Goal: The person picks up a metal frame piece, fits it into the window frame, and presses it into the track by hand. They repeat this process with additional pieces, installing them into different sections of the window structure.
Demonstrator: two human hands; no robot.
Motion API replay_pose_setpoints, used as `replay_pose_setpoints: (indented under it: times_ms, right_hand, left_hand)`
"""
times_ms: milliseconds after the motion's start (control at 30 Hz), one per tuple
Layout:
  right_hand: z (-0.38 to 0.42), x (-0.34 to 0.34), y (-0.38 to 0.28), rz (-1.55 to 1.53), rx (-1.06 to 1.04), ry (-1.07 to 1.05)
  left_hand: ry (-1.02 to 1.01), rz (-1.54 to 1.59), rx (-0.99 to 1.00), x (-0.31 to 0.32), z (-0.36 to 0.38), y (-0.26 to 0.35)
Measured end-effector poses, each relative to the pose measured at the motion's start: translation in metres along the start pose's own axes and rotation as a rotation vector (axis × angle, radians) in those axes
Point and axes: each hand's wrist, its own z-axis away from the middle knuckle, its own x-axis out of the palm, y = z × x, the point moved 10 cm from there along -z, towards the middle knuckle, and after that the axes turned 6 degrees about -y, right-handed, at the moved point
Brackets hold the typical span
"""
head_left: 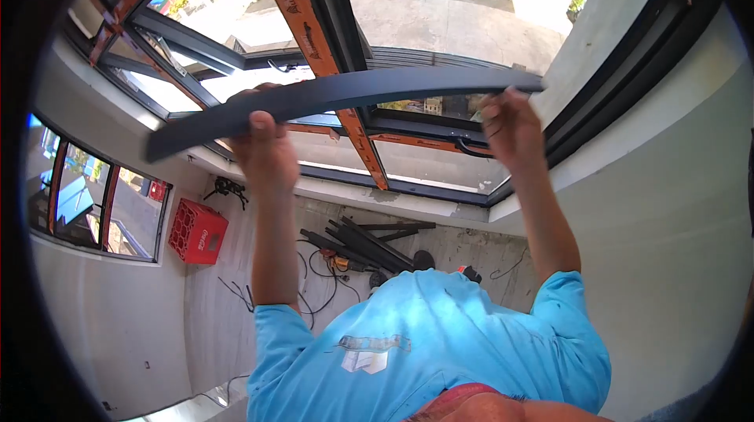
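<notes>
A long dark grey aluminium strip (345, 94) is held up across the front of the window, its left end lower than its right. My left hand (265, 143) grips it left of its middle, thumb on the near face and the other fingers mostly behind. Near the strip's right end, my right hand (514, 127) is closed, with its fingertips pinched at the lower edge. Whether those fingertips also hold something thin, I cannot make out. Behind the strip stands a dark window frame (357, 21) with orange printed tape (302, 18) along its bars.
Dark metal profiles (365, 243), cables and an orange-and-black power tool (338, 263) lie on the floor by my feet. A red crate (198, 232) stands at the left wall below another window (98, 190). Black window handles (471, 147) jut from the frame.
</notes>
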Motion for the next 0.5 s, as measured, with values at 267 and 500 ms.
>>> replay_pose_setpoints:
  times_ms: [267, 500]
  right_hand:
    - [-0.009, -0.022, 0.168, -0.085, 0.577, 0.127]
    - [-0.071, 0.059, 0.118, 1.356, 0.008, -0.227]
  left_hand:
    - [-0.43, -0.398, 0.045, 0.095, -0.092, 0.032]
    - [-1.142, -0.599, -0.706, 0.103, -0.104, -0.046]
